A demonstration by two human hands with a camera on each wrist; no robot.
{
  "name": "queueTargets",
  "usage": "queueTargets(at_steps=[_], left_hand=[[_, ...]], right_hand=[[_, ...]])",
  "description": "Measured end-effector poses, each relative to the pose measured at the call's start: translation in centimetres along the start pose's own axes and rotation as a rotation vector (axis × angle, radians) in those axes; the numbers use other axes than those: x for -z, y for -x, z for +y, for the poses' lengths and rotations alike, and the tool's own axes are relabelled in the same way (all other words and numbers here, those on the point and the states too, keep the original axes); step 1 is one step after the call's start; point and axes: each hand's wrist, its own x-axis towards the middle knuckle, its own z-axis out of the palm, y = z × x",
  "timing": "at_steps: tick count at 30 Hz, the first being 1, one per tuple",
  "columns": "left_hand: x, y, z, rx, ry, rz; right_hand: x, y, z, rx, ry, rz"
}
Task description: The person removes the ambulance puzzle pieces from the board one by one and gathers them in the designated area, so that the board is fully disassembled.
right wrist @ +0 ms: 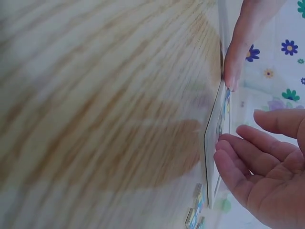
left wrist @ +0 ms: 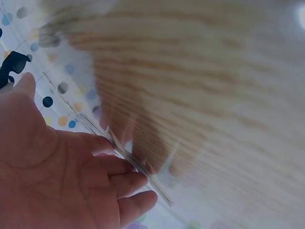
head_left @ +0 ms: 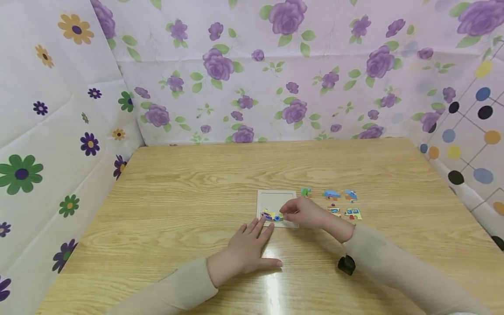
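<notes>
A small jigsaw puzzle tray with a pale rim lies on the table. Along its lower part sit joined puzzle pieces in yellow, purple and blue. My left hand has its fingers spread, with the fingertips resting at the tray's near left edge. Over the tray's right side, my right hand touches the lower right area with its fingertips. In the right wrist view the thumb stands apart from the loosely bent fingers, and no piece shows between them.
Right of the tray lie several loose puzzle pieces: a green one, blue ones farther back, and a yellow and red one nearer. A black wrist camera hangs beneath the right sleeve. Patterned cloth rises behind the wooden table.
</notes>
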Motion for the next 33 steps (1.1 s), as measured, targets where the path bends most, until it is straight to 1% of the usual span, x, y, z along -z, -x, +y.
queueTargets(at_steps=[6,10,17,21,24,29,33], left_hand=[[0.3,0.1,0.4,0.027,-0.012,0.005],[0.4,0.0,0.7,0.04,-0.01,-0.003],[0.4,-0.1,1.1,0.065,-0.007,-0.001],[0.2,-0.2,1.1,0.072,-0.017,0.003],[0.3,-0.2,1.2,0.068,-0.003,0.004],[0.5,-0.1,1.2,0.065,0.026,-0.007],[0.5,-0.1,1.1,0.069,0.014,-0.018]], right_hand=[[0.1,-0.2,-0.4,-0.008,-0.036,0.013],[0.0,-0.4,-0.3,-0.019,-0.066,0.027],[-0.3,-1.3,-0.1,-0.052,-0.094,0.067],[-0.5,-1.7,0.0,-0.053,-0.102,0.088],[-0.6,-1.8,0.1,-0.043,-0.103,0.103],[-0.4,-1.5,0.3,-0.043,-0.116,0.095],[-0.1,-1.1,0.4,-0.032,-0.139,0.071]])
